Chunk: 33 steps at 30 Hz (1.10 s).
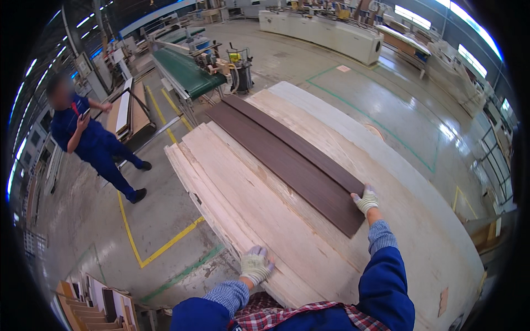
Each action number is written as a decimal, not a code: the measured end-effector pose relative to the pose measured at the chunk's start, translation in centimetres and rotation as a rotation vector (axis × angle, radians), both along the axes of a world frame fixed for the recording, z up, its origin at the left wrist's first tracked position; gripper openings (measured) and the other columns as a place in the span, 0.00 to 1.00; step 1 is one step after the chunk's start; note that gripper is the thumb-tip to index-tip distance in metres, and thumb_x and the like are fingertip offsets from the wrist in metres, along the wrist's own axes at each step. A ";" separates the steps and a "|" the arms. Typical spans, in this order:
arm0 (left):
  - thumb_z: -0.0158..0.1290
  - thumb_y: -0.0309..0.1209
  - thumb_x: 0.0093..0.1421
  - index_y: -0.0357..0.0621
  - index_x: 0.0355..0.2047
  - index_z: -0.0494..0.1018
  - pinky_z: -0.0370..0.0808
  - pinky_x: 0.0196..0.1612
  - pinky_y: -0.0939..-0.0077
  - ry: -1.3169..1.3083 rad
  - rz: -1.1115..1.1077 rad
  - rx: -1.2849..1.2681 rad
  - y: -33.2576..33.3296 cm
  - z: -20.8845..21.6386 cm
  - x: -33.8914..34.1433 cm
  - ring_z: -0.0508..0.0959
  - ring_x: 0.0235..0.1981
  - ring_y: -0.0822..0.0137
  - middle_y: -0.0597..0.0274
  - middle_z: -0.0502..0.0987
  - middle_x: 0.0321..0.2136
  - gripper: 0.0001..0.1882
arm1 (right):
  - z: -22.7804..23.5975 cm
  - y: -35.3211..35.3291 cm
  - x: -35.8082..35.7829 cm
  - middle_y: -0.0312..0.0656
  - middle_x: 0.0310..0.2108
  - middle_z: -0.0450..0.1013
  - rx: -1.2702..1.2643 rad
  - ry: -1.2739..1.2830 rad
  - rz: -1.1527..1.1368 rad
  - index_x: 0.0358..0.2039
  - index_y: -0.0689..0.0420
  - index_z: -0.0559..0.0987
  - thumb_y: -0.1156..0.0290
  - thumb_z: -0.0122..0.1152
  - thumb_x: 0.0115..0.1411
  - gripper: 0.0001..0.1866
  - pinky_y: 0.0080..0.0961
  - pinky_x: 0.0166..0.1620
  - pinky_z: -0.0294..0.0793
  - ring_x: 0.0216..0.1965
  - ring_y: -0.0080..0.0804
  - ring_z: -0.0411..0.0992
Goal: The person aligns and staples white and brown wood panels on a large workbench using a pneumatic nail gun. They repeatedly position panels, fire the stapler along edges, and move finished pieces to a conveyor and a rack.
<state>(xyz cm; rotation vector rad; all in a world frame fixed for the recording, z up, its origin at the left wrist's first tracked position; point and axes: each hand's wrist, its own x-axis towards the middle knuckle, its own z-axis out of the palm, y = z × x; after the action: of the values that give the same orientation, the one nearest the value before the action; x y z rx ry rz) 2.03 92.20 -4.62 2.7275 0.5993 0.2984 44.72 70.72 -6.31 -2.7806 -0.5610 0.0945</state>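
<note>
Two long dark brown boards [287,160] lie on a stack of pale wooden boards, one partly over the other. My right hand [365,199], in a fingerless-tipped knit glove, grips the upper brown board at its near right corner. The thumb rests on its face, while some fingers are hidden past the end. My left hand [256,266], gloved alike, lies on the near left edge of the pale boards [254,204], fingers flat and thumb apart. The pale boards have rough, uneven left edges.
A wide pale sheet [425,220] extends right under the boards. Beyond the stack stands a green conveyor belt [187,71]. A person [91,132] in blue workwear stands left, holding a phone. A rack of offcuts [99,306] is at lower left; a long white machine [320,36] stands far back.
</note>
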 end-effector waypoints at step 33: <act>0.51 0.43 0.53 0.40 0.32 0.73 0.70 0.42 0.57 -0.052 -0.031 -0.013 -0.1 0.7 -0.9 0.72 0.39 0.54 0.52 0.72 0.32 0.18 | 19.6 7.1 -22.4 0.55 0.34 0.75 -0.271 0.097 0.342 0.38 0.61 0.75 0.55 0.62 0.52 0.22 0.41 0.43 0.73 0.38 0.50 0.74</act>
<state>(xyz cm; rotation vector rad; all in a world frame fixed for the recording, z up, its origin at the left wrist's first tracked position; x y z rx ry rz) 1.11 92.07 -3.92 2.7054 0.5426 0.3549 22.34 77.85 13.25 -2.8832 -1.0637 0.4052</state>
